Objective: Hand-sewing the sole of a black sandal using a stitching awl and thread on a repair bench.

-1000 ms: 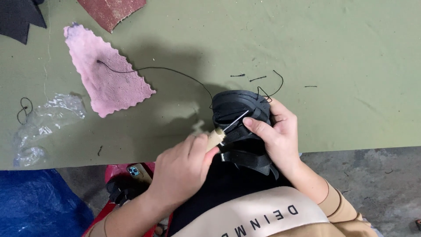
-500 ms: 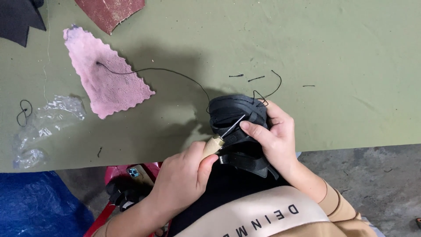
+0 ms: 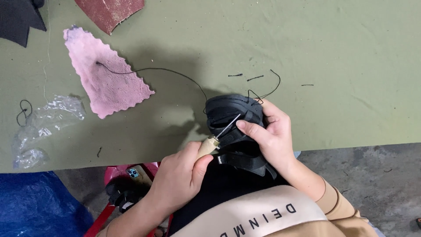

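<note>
Far left on the olive-green tabletop: crumpled clear plastic wrap beside a small loop of black thread; above it, a dark fabric piece cut by the frame edge; further right, a pink fuzzy cloth scrap with pinked edges, and a reddish-brown sheet at the top edge; a long black thread running from the pink cloth across the bare cloth surface to the shoe; below the table edge, a blue plastic tarp and a red stool carrying a phone.

Left hand closed around a wooden-handled awl, metal tip angled up and right into a black strapped shoe; shoe resting at the near tabletop edge, between both hands, partly over the lap; right hand clamped over the shoe's right side, index finger pressed at the awl tip; short black thread clippings scattered just beyond the shoe; grey concrete floor at lower right.
</note>
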